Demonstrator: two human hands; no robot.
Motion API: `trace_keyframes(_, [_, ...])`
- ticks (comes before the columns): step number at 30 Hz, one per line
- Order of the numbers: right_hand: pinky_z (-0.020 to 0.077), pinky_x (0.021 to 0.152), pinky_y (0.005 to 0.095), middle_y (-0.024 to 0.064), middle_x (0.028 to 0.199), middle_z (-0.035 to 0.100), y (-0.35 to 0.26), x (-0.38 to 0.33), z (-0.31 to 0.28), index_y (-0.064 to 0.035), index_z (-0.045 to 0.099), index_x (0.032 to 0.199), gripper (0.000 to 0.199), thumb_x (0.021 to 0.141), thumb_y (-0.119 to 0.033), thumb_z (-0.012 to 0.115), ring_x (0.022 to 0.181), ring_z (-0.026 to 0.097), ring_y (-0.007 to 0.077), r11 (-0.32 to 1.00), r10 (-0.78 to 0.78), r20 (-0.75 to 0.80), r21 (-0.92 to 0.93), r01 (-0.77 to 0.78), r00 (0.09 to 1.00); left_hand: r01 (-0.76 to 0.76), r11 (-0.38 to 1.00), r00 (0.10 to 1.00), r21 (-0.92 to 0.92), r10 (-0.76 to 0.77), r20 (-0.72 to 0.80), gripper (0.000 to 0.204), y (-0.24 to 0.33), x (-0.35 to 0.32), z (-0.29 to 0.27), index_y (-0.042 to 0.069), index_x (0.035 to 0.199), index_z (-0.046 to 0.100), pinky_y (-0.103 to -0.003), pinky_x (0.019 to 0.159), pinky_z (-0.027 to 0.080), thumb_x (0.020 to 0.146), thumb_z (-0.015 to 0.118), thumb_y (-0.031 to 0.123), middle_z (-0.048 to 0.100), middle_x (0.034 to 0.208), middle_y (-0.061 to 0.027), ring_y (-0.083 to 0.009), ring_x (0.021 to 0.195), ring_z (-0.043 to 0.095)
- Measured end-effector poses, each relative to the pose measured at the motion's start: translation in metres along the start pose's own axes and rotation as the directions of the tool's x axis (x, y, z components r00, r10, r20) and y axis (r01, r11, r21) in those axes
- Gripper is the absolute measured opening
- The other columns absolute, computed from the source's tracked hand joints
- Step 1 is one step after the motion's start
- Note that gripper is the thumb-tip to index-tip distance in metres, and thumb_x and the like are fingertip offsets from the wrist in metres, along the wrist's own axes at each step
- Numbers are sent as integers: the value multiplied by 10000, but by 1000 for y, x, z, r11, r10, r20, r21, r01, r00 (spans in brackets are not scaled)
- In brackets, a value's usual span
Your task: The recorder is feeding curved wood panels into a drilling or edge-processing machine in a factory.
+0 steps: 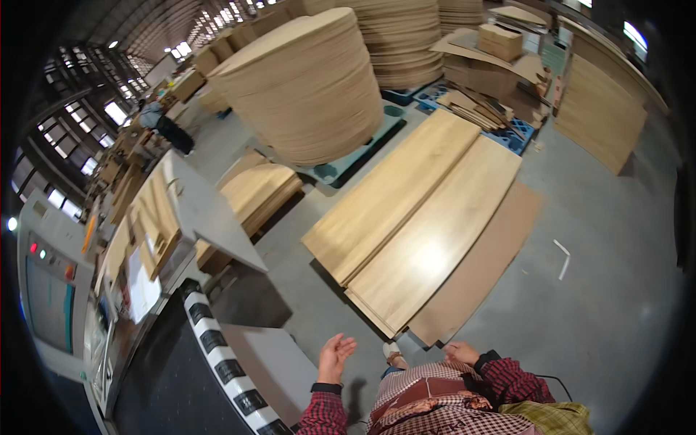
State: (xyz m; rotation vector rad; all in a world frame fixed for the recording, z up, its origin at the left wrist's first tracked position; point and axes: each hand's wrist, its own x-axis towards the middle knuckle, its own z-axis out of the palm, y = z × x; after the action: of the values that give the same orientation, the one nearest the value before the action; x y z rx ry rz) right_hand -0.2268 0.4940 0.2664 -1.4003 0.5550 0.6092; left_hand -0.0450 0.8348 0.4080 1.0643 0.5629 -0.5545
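Note:
My left hand (337, 357) hangs in the air with its fingers stretched and a little apart, holding nothing. It is above the floor, short of the near end of the wooden panels. My right hand (462, 353) is close to my checked apron (428, 388), its fingers loosely bent and nothing visible in them. Ahead lie two long light-wood panels side by side: a left panel (395, 192) and a glossy right panel (442, 239) with a curved outer edge. Under the right one, a brown cardboard sheet (482, 264) sticks out. Neither hand touches the panels.
A tall stack of round wooden boards (304, 94) stands on a pallet (366, 148) ahead. To the left are a machine with a control panel (51, 290) and a striped edge (226, 370). Wood offcuts (486, 112) lie far right; a person (167, 127) stands far left.

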Motion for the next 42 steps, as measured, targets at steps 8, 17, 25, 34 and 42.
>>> trace_keyframes(8, [470,551,248,69,707,606,-13,39,41,-5,562,893,247,917,-211,430,598,584,125,996,68,44,55,-70,997,128,975,976,183,-92,-196,270,4,78,-36,-26,1048,471,-296,634,513,857,476,164,601,890,-178,-247,757,623])
trace_keyframes(17, [461,473,244,77,650,589,-30,61,21,-1,548,822,195,886,-138,424,526,575,137,960,128,84,242,-145,988,280,910,937,306,-191,-291,356,-40,111,-42,-42,1133,457,-303,658,489,876,463,205,595,921,-172,-222,746,603])
trace_keyframes(25, [441,506,229,60,671,599,-78,118,8,-3,563,832,263,912,-204,413,560,569,121,975,103,8,199,-102,995,251,913,948,321,-165,-273,321,-22,223,-67,-9,1088,482,-306,661,481,864,483,222,596,903,-163,-230,749,607])
trace_keyframes(34, [484,585,248,69,752,604,-36,202,85,8,530,933,265,923,-242,443,643,584,128,936,235,35,262,-236,971,272,934,935,230,-201,-291,287,-73,448,-142,-7,975,528,-314,623,480,837,513,245,627,765,-104,-212,685,610])
trace_keyframes(42, [486,636,246,71,762,609,-19,225,118,53,535,993,290,926,-212,439,675,591,126,872,449,6,215,-439,894,136,985,924,109,-86,-373,281,-81,547,-156,10,1066,489,-325,613,469,870,494,211,526,927,-80,-189,735,566])
